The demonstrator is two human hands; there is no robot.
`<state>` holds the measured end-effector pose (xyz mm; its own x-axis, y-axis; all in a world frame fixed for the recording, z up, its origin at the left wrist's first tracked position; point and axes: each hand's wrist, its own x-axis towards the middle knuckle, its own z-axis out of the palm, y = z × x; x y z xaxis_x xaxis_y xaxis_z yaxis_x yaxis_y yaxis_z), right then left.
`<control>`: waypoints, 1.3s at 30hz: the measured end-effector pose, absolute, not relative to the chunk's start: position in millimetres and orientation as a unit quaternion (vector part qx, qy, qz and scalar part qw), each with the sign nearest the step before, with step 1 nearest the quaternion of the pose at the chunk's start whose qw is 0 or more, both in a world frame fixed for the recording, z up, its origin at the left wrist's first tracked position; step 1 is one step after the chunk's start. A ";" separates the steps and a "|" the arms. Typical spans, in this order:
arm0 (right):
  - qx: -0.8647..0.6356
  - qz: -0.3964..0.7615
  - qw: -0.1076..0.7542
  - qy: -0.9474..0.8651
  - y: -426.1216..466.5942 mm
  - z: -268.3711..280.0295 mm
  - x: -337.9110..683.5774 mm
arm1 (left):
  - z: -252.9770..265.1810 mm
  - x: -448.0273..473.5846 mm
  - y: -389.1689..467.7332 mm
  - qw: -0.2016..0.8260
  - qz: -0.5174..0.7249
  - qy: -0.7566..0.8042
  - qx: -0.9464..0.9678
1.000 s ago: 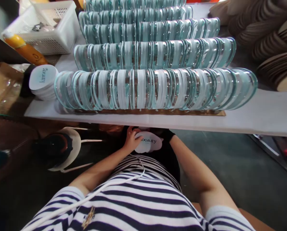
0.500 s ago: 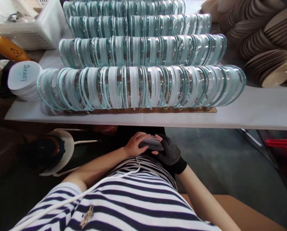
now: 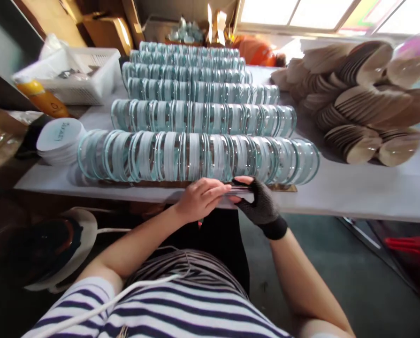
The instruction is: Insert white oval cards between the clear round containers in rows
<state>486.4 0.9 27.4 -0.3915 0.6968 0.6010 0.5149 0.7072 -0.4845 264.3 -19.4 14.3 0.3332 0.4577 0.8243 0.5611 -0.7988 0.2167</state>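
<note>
My right hand [image 3: 261, 204], in a dark fingerless mesh glove, pinches a thin stack of pale round cards [image 3: 242, 189] between thumb and fingers. The cards are seen nearly edge-on. My bare left hand [image 3: 203, 199] has its fingers together, their tips closed on the near-left end of the stack. Both hands are at the table's front edge, just before the nearest row of clear glass dishes [image 3: 195, 157] standing on edge with whitish strips between them. At the left end of this row is a pile of white round cards [image 3: 60, 136] with dark lettering.
More glass rows [image 3: 202, 117] stand behind on the white-covered table [image 3: 364, 197]. Stacked brownish oval pieces [image 3: 362, 145] lie to the right. A white plastic basket [image 3: 86, 80] and a yellow-orange bottle [image 3: 42, 96] are at the left. A stool [image 3: 71, 253] is below.
Both hands have risen from my lap to the table edge with the cards, which have turned from face-up to edge-on. My view has tilted up, showing the far table and windows.
</note>
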 end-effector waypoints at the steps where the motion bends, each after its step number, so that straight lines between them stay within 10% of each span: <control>1: -0.367 0.111 0.424 -0.821 9.5 17.7 483.3 | 4.5 266.0 -13.0 0.071 -0.483 -0.324 -0.810; 20: -0.368 0.150 0.269 -0.877 24.1 29.3 478.0 | -27.5 254.0 -11.8 0.074 -0.422 -0.390 -0.815; 28: -0.470 0.352 0.530 -0.612 -14.5 36.9 438.7 | -19.8 275.1 -46.6 -0.415 -0.663 -0.444 -0.439; 39: -0.340 0.600 0.423 -0.588 -19.1 46.5 444.3 | -2.3 218.1 -48.4 -0.697 -0.503 -0.383 -0.338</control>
<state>444.3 -19.1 46.5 -0.4121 0.9067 0.0899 -0.1074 0.0497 -0.9930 218.1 -48.4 -2.3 0.2001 0.9602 -0.1950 -0.4424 0.2661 0.8564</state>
